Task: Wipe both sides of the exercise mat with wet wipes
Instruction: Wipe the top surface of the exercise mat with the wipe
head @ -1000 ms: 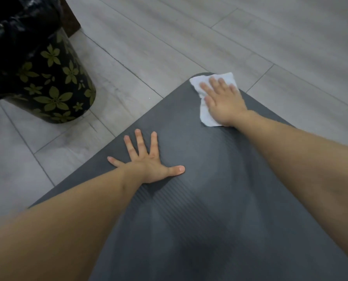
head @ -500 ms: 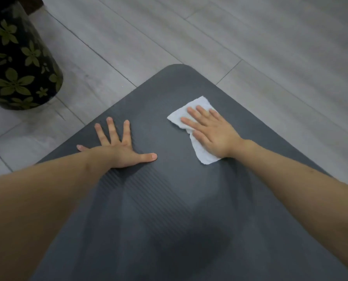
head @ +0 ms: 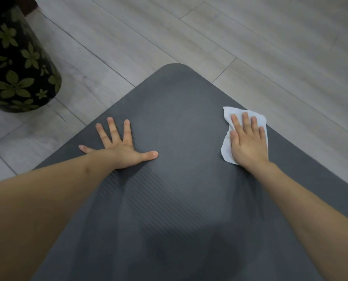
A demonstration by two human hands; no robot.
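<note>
A dark grey ribbed exercise mat [head: 175, 110] lies flat on the floor, its rounded far corner pointing away from me. My left hand [head: 120, 147] rests flat on the mat near its left edge, fingers spread and straight. My right hand [head: 248, 140] presses a white wet wipe [head: 226, 151] flat against the mat close to its right edge, fingers straight on top of the wipe. Most of the wipe is hidden under the palm.
A black bin with a green flower pattern [head: 17, 74] stands on the floor at the far left, a short way from the mat's left edge. Grey wood-look floor tiles [head: 250, 37] surround the mat.
My right hand slid the wipe from the mat's far corner toward the middle, then out to the right edge. The left hand stayed planted in place.
</note>
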